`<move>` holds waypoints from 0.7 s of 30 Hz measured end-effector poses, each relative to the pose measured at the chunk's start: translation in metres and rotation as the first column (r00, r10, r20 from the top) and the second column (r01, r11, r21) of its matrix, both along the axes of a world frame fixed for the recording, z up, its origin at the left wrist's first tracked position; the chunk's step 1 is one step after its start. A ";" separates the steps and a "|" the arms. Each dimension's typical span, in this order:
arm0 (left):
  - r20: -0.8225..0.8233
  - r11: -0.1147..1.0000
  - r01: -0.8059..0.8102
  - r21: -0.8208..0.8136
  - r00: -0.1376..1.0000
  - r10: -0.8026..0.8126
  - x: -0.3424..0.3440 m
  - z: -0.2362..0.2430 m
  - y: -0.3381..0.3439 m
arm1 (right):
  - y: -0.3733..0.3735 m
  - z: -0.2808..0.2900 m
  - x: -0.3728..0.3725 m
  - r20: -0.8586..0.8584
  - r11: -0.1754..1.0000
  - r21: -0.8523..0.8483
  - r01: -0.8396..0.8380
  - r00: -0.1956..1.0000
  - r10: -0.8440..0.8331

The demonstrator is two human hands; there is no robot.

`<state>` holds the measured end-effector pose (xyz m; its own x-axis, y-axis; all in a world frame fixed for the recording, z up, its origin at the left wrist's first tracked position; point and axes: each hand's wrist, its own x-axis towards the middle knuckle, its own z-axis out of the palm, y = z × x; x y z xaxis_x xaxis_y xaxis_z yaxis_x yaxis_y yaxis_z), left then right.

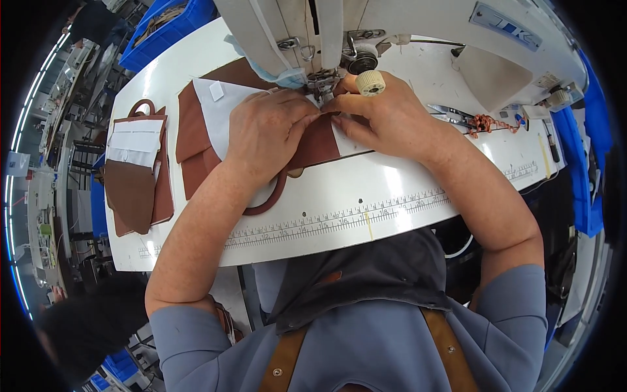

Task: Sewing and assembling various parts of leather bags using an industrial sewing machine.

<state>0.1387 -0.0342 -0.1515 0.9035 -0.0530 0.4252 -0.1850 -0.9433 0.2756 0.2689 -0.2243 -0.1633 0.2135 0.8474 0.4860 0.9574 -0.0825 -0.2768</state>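
A reddish-brown leather-like bag panel (317, 145) lies on the sewing machine's white bed, its upper edge at the presser foot (323, 81). My left hand (271, 124) presses on it, thumb and fingers pinched together at its edge just left of the foot. From the right, my right hand (385, 117) pinches the same edge, fingertips close to the needle area. A white lining sheet (219, 114) spreads left of my left hand. Below that hand curves a brown handle loop (268, 204). My fingers hide the exact spot under the needle.
The sewing machine (418, 19) stands over the table. At left lies another brown panel (163, 189) with a handle and white label. Scissors (450, 114) and tangled orange cord (490, 124) rest at right. A ruler scale (326, 225) runs along the front edge. Blue bins (153, 36) stand behind.
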 end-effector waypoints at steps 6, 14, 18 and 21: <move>0.007 0.999 0.042 -0.008 0.999 -0.042 -0.001 -0.003 0.000 | 0.000 0.000 0.001 0.015 1.000 0.002 0.003 1.000 -0.003; 0.118 0.996 0.088 0.012 0.989 -0.089 0.010 -0.009 0.009 | 0.000 -0.006 0.005 0.031 0.998 0.051 0.031 0.999 -0.032; 0.054 0.997 0.071 0.010 0.996 -0.071 0.012 -0.006 0.013 | -0.004 -0.002 0.007 0.024 0.998 0.049 0.042 0.999 -0.043; 0.008 0.999 0.044 0.004 0.999 -0.044 0.011 -0.005 0.012 | -0.007 0.006 0.011 -0.125 0.997 0.058 0.049 0.991 -0.041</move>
<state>0.1496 -0.0218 -0.1560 0.8967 -0.0938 0.4326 -0.2283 -0.9353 0.2704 0.2802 -0.2314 -0.1577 0.3127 0.8054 0.5035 0.9110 -0.1043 -0.3989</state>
